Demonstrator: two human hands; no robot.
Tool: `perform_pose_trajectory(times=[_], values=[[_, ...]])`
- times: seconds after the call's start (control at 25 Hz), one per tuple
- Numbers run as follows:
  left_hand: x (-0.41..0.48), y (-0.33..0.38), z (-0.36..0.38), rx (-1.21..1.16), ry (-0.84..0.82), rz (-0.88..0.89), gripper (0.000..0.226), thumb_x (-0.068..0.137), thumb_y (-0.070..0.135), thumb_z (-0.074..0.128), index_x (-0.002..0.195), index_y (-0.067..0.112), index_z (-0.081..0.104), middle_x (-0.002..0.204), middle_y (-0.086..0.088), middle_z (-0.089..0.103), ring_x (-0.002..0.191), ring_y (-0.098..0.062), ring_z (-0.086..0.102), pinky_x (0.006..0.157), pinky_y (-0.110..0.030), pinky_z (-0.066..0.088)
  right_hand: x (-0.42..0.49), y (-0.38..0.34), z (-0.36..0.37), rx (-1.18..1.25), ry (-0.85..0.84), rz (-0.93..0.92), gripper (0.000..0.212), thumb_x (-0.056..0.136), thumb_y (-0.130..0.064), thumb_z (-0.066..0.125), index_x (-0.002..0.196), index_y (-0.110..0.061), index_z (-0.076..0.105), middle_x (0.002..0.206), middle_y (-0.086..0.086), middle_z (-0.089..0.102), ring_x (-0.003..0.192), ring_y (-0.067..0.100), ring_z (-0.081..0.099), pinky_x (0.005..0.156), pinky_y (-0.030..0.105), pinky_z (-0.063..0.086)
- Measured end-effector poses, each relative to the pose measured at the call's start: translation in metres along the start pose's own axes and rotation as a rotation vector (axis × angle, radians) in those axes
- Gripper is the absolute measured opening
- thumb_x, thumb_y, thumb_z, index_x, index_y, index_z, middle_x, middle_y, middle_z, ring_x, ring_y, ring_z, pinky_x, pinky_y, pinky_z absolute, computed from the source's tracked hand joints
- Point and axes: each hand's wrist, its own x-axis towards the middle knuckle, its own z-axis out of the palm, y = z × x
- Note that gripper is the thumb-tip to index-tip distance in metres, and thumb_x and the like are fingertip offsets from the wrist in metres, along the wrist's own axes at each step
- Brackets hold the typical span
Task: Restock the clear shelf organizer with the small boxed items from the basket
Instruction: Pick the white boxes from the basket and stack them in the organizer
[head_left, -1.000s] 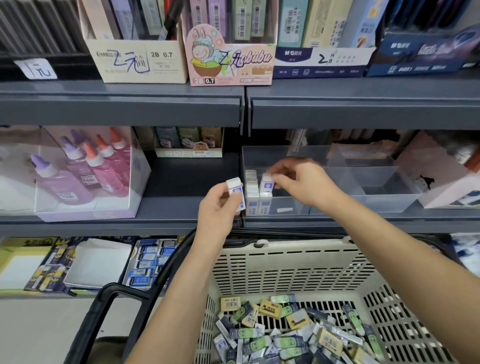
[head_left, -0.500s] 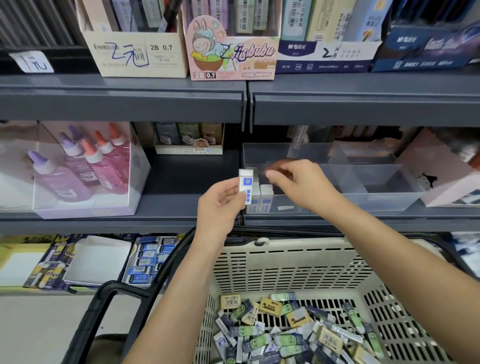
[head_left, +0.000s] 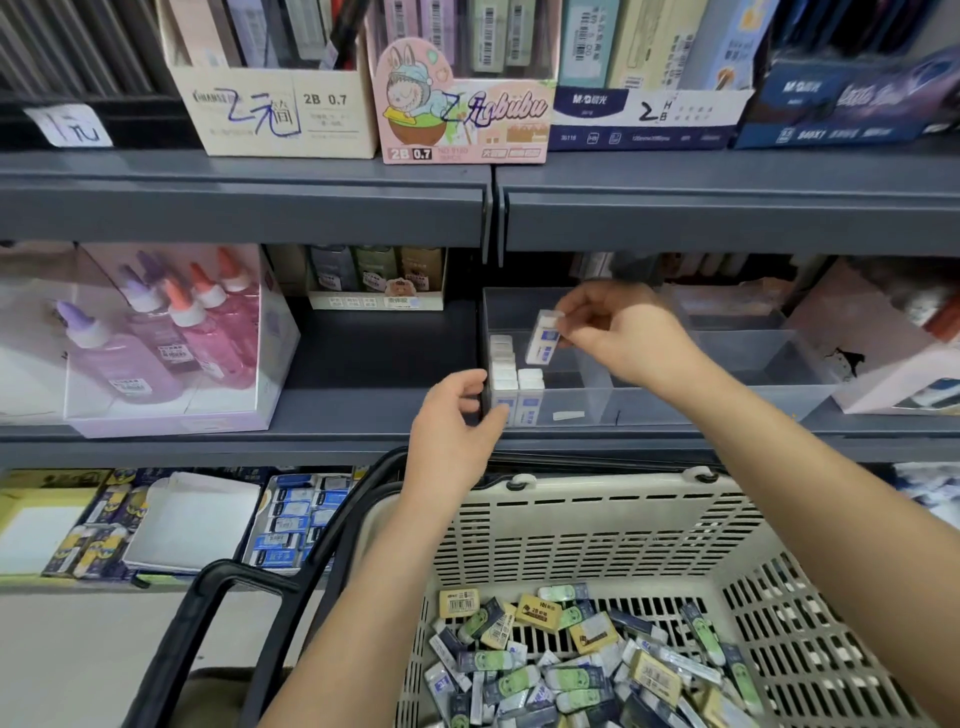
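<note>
Our right grip (head_left: 626, 338) pinches a small white-and-blue box (head_left: 543, 340) by its upper end between thumb and fingertips, just toward 2 o'clock from the middle of the view. The box hangs tilted, its lower end pointing to 7 o'clock, over the leftmost compartment of the clear organizer (head_left: 623, 410), which sits on the grey shelf (head_left: 374, 374). Inside that compartment two rows of like boxes (head_left: 505, 371) stand upright against the left wall (the left row runs further back than the right). The held box is just above the shorter row; we cannot tell whether it touches.

Our left grip (head_left: 457, 423) is at 6 o'clock from the centre, by the organizer's front left corner. Its fingers are loosely curled and hold nothing. We cannot tell whether the thumb touches the clear wall.

At 5 o'clock the beige basket (head_left: 597, 525) holds a loose heap of small boxed items (head_left: 545, 670) in green, yellow and dark blue wrappers. At 9 o'clock, bottles (head_left: 150, 332) with purple and orange caps stand in a display carton.
</note>
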Motion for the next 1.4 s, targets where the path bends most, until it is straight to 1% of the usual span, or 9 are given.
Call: perform_pose_trajectory(times=[0.12,0.28,0.48,0.64,0.84,0.96,1.16,1.28,1.4], values=[[-0.002,-0.002,0.007,0.102,-0.007,0.033,0.031,0.089,0.020,0.059,0.119,0.023,0.058,0.108,0.014,0.063,0.088,-0.001,0.060,0.082,-0.022,0.047,-0.004,0.008,0.016,-0.145,-0.109,-0.027,0.006,0.086,-0.019,0.060,0.090,-0.024,0.061,0.074,-0.013,0.062,0.074,0.005,0.061,0.066,0.003,0.042],[0.000,-0.005,0.010,0.143,0.047,0.043,0.029,0.091,0.018,0.055,0.119,0.020,0.061,0.103,0.013,0.066,0.086,-0.004,0.061,0.077,-0.017,0.045,-0.007,0.012,0.025,-0.311,-0.245,-0.064,0.021,0.093,-0.026,0.051,0.108,-0.019,0.062,0.098,-0.001,0.069,0.091,0.014,0.063,0.084,0.027,0.050],[-0.002,-0.004,0.010,0.130,0.023,0.040,0.030,0.091,0.020,0.055,0.120,0.022,0.060,0.106,0.013,0.066,0.086,-0.001,0.061,0.076,-0.015,0.046,-0.011,0.012,0.023,-0.353,-0.281,-0.106,0.028,0.094,-0.027,0.046,0.117,-0.019,0.060,0.108,0.001,0.068,0.096,0.015,0.062,0.087,0.032,0.050],[-0.014,0.001,0.005,0.102,0.104,0.035,0.030,0.091,0.019,0.055,0.121,0.022,0.054,0.115,0.009,0.058,0.083,0.006,0.058,0.072,-0.006,0.043,-0.023,0.013,0.010,-0.265,-0.142,-0.077,0.030,0.091,-0.024,0.051,0.120,-0.019,0.060,0.108,-0.003,0.068,0.095,0.009,0.062,0.090,0.029,0.049],[-0.076,-0.005,0.001,0.006,0.090,0.066,0.020,0.089,0.020,0.055,0.093,0.039,0.051,0.088,0.011,0.059,0.076,0.005,0.056,0.065,-0.007,0.044,-0.102,0.037,-0.002,-0.039,0.038,-0.169,0.019,0.088,-0.024,0.056,0.104,-0.022,0.066,0.090,-0.016,0.065,0.082,-0.003,0.059,0.077,0.008,0.045],[-0.106,-0.032,0.004,0.217,-0.149,-0.096,0.012,0.088,0.021,0.058,0.096,0.030,0.055,0.083,0.017,0.057,0.076,0.004,0.055,0.065,-0.006,0.043,-0.168,0.068,0.025,-0.082,-0.262,-0.096,0.023,0.089,-0.028,0.052,0.109,-0.027,0.063,0.096,-0.016,0.065,0.082,-0.007,0.059,0.077,0.009,0.047],[-0.116,-0.072,0.014,0.311,-0.180,-0.434,0.016,0.091,0.015,0.055,0.105,0.010,0.060,0.101,0.000,0.063,0.094,-0.015,0.056,0.082,-0.024,0.042,-0.237,0.093,0.110,-0.322,-0.833,-0.267,0.041,0.090,-0.034,0.053,0.129,-0.021,0.050,0.131,0.003,0.051,0.121,0.018,0.046,0.101,0.035,0.040],[-0.118,-0.076,0.012,0.268,-0.132,-0.514,0.021,0.091,0.011,0.052,0.110,0.006,0.060,0.112,-0.010,0.063,0.102,-0.025,0.060,0.089,-0.034,0.049,-0.253,0.086,0.161,-0.472,-0.984,-0.549,0.056,0.085,-0.043,0.056,0.137,-0.026,0.040,0.147,0.005,0.031,0.134,0.024,0.027,0.109,0.041,0.025],[-0.120,-0.063,0.002,0.283,-0.211,-0.457,0.020,0.091,0.013,0.053,0.108,0.008,0.062,0.108,-0.005,0.064,0.099,-0.018,0.060,0.085,-0.029,0.050,-0.256,0.094,0.175,-0.576,-1.004,-0.649,0.057,0.083,-0.058,0.049,0.135,-0.036,0.041,0.151,-0.001,0.020,0.137,0.024,0.015,0.112,0.043,0.014]])
